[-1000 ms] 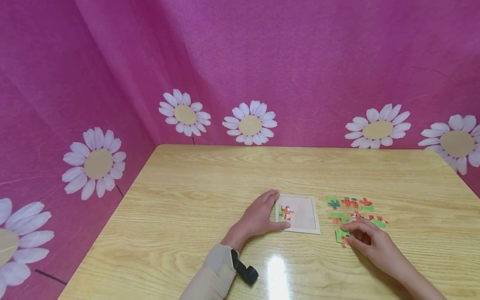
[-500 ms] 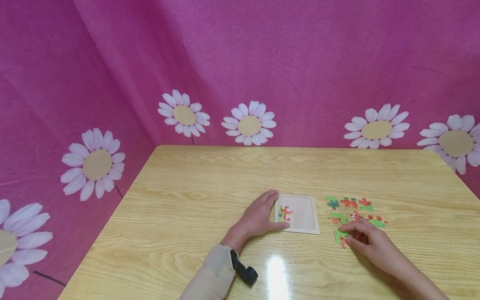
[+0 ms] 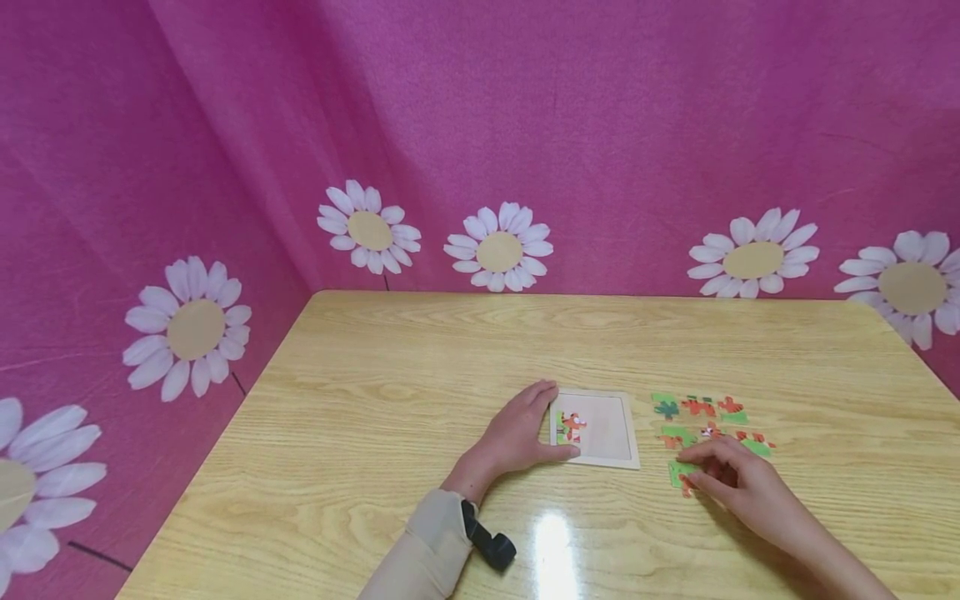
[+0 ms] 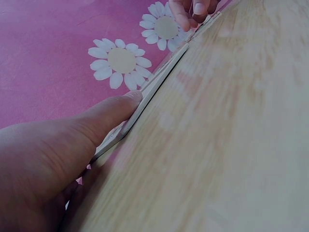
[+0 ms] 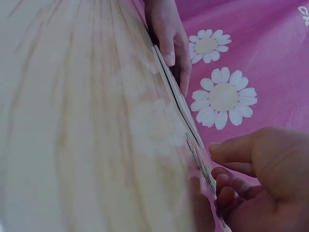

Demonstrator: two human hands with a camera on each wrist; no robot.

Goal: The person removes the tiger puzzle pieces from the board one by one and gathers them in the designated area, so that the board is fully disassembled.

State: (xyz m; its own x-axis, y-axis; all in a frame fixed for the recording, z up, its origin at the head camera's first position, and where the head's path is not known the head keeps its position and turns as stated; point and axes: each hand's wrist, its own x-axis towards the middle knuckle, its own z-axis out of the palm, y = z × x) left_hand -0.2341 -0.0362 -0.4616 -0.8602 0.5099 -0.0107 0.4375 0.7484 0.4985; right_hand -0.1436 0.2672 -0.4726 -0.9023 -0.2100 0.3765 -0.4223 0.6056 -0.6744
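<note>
My left hand (image 3: 510,429) grips the left side of a pale square puzzle frame (image 3: 633,450), fingers at the far corner and thumb over the near rim. In the left wrist view the thumb (image 4: 113,113) lies along the rim (image 4: 154,92). A few joined orange and green pieces (image 3: 572,425) sit inside the frame's left part. To the right, my right hand (image 3: 750,483) pinches a green and orange puzzle piece (image 3: 681,473) low at the table, index at its far edge and thumb at its right. In the right wrist view the fingertips hover by the tabletop.
Several loose puzzle pieces lie in two rows beyond the right hand, such as a green one (image 3: 665,407) and an orange one (image 3: 731,406). The wooden table (image 3: 420,350) meets a pink flowered cloth (image 3: 615,150) at the back and left.
The right thumb has slid slightly left over the green and orange piece, which sits a little lower and flatter. The left hand and the frame have stayed in place.
</note>
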